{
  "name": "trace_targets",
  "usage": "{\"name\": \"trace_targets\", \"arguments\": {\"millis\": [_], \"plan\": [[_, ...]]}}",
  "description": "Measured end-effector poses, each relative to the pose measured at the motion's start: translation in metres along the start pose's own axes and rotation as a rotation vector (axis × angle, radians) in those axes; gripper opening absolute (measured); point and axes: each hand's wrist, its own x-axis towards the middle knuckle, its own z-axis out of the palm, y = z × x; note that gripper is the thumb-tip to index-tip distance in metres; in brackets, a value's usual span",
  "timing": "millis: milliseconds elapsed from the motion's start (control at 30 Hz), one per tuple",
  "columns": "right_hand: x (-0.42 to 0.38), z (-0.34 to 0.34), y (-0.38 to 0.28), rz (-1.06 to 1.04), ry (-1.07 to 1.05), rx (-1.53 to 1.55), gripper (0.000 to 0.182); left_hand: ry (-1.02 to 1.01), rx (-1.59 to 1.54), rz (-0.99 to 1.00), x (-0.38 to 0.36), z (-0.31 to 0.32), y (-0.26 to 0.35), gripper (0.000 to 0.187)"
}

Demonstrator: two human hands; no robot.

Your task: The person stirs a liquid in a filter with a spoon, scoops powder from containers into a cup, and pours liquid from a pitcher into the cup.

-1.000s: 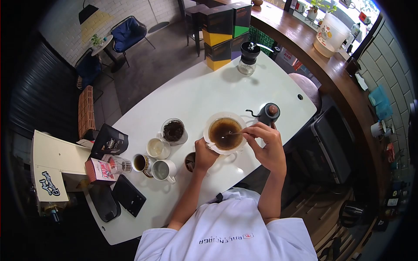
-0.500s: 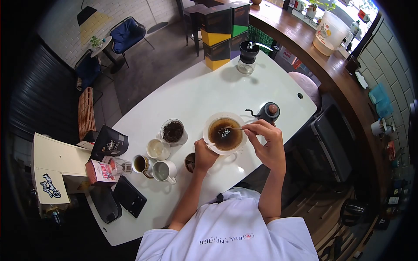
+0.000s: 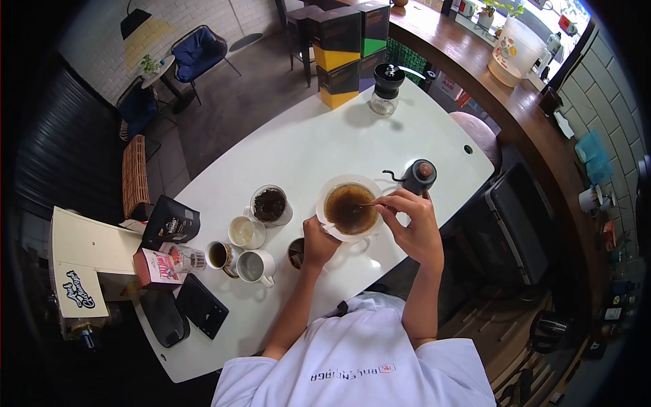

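While gripping a white vessel (image 3: 349, 179) at twelve o'clock with the left hand (image 3: 319, 243) closed at its edge, pinched a spoon (image 3: 366, 204) in the right hand (image 3: 415, 227), with one end in brown liquid (image 3: 348, 216). Saw, outward from the vessel, a glass (image 3: 287, 216) at nine o'clock, a kettle (image 3: 418, 179) at two, a grinder (image 3: 388, 85) at one, boxes (image 3: 339, 85) at twelve.
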Motion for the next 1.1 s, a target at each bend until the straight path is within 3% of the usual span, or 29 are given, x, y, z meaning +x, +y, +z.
{"name": "trace_targets", "arguments": {"millis": [133, 200, 767, 1100], "plan": [[0.0, -0.001, 0.0, 0.0, -0.007, -0.004, 0.014, 0.016, 0.011, -0.004, -0.001, 0.0, 0.002, 0.043], [0.0, -0.001, -0.002, 0.001, -0.015, -0.006, 0.014, 0.054, 0.074, 0.122, 0.001, -0.001, 0.012, 0.036], [-0.003, -0.006, -0.001, -0.002, -0.051, -0.034, 0.013, 0.008, 0.007, 0.062, 0.003, 0.0, 0.001, 0.036], [-0.002, -0.007, -0.002, -0.049, 0.056, -0.012, 0.01, 0.036, 0.057, 0.097, 0.001, 0.0, 0.006, 0.036]]}}
